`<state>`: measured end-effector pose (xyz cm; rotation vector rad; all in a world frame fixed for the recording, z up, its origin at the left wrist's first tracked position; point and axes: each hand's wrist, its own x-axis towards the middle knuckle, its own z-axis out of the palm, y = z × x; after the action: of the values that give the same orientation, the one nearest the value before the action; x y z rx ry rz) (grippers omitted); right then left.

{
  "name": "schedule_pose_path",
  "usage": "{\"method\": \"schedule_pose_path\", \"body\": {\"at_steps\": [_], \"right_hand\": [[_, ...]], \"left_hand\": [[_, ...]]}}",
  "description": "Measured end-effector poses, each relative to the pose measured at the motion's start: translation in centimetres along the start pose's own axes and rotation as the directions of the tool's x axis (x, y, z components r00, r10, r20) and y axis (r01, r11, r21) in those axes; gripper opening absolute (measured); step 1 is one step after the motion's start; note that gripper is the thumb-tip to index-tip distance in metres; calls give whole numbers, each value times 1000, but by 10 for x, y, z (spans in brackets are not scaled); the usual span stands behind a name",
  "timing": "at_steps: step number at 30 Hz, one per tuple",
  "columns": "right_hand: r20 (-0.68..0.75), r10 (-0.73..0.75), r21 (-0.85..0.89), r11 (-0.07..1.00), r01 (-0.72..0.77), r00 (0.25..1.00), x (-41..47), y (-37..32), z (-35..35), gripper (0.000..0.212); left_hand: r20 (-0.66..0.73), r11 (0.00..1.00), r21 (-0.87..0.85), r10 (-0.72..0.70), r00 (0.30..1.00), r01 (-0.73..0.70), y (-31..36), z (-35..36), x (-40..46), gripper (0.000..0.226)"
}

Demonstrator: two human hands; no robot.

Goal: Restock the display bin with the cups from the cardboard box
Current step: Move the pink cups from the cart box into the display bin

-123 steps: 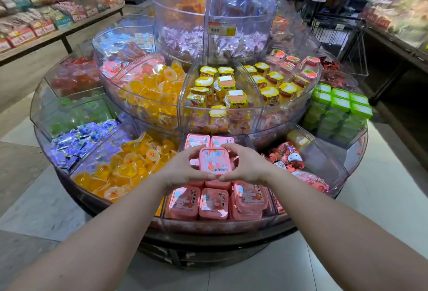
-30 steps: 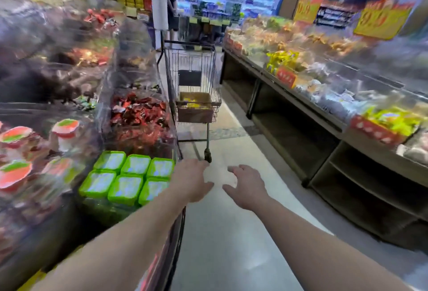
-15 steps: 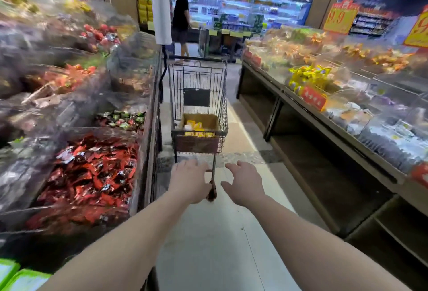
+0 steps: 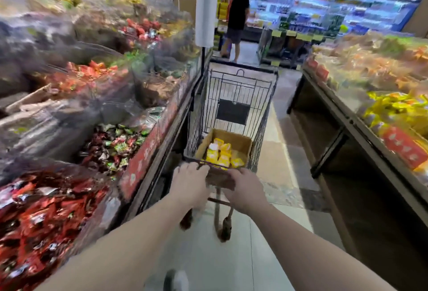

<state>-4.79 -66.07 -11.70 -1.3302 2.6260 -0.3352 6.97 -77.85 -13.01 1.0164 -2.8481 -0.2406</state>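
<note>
Both hands are reaching forward, palms down, fingers spread and empty: the left hand [image 4: 190, 186] and right hand [image 4: 245, 190] are arriving level at the near rim of the cardboard box [image 4: 240, 140]. The box is sitting in the trolley [image 4: 238, 96] directly ahead, holding yellow cups [image 4: 221, 155]; neither hand looks nearer.

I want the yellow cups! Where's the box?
The cardboard box sits inside the shopping cart, mid-aisle, just beyond both hands, left hand and right hand.

Cups [image 4: 221, 154] lie in the cardboard box [image 4: 240, 142] inside the cart [image 4: 264, 114].
</note>
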Motion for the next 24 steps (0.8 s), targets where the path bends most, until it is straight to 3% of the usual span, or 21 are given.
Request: {"method": "schedule_pose_path", "body": {"at_steps": [8,15,21,24], "right_hand": [[57,-11,24,1000,10,998,211,22,0,60],[110,116,58,991,-123,987,327,113,3,60],[298,-30,-16,999,37,954,419,170,48,62],[447,-108,-44,989,143,888,456,198,82,61]], "left_hand": [[46,1000,28,-14,999,13,-40,0,190,57],[120,998,-10,-67,990,69,-51,38,308,58],[123,974,-125,-173,977,188,-46,109,379,70],[147,944,-183,-251,957,275,-38,150,396,73]]}}
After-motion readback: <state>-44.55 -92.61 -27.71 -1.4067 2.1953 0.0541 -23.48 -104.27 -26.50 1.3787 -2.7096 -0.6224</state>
